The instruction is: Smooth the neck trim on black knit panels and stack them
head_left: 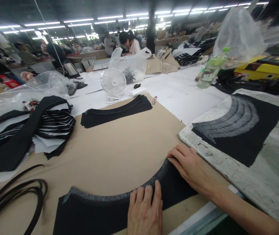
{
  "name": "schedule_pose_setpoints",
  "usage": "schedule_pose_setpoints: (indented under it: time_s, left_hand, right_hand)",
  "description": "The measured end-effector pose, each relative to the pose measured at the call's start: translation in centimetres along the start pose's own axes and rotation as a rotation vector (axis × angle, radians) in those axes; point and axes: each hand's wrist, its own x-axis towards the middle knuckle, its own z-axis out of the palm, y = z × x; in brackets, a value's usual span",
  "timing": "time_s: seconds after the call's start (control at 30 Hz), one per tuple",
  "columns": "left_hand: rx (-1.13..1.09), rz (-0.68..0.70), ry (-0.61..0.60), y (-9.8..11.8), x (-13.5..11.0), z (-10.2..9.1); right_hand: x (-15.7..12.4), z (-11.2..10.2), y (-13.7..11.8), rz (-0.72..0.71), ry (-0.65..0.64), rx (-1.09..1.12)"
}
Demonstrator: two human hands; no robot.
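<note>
A black fabric piece [93, 213] with a concave curved edge lies on brown paper in front of me. A grey fuzzy strip [105, 198] runs along that curve. My left hand [144, 209] rests flat on the piece near its middle, fingers stretched towards the curved edge. At the far right end of the curve, my right hand [189, 168] has its thumb and fingers closed on the fabric edge. Farther back lies a stack of similar black curved pieces [117, 114]. Another black piece [249, 143], marked with several grey curved bands, is on the pale board to the right.
Brown paper [120, 153] covers the table. Black cord-like strips [35, 192] curl at the left, below a fabric pile [9, 143]. Behind stand a white fan [113, 81], a plastic bag [132, 65] and a bottle [210, 73]. The pale board [217, 156] borders my right arm.
</note>
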Motion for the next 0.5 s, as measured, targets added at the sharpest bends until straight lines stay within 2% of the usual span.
schedule_pose_setpoints:
  time_s: [0.1,0.2,0.33,0.4,0.5]
  left_hand:
    - [-0.020,-0.014,-0.017,0.3,0.3,-0.6]
    - [-0.033,-0.013,-0.053,0.3,0.5,-1.4]
    - [-0.052,-0.052,-0.090,0.5,0.4,-1.8]
    - [-0.070,-0.077,-0.080,0.7,0.1,-1.8]
    - [-0.091,-0.110,-0.037,0.9,-0.3,-1.4]
  right_hand:
    - [-1.4,0.2,-1.1,-0.168,-0.091,0.091]
    - [-2.9,0.9,-1.3,-0.226,-0.163,0.137]
    - [-4.1,1.6,-0.6,-0.258,-0.038,0.077]
    - [-4.7,2.4,0.0,-0.350,0.027,0.031]
    - [-5.7,4.8,1.2,-0.530,0.098,-0.008]
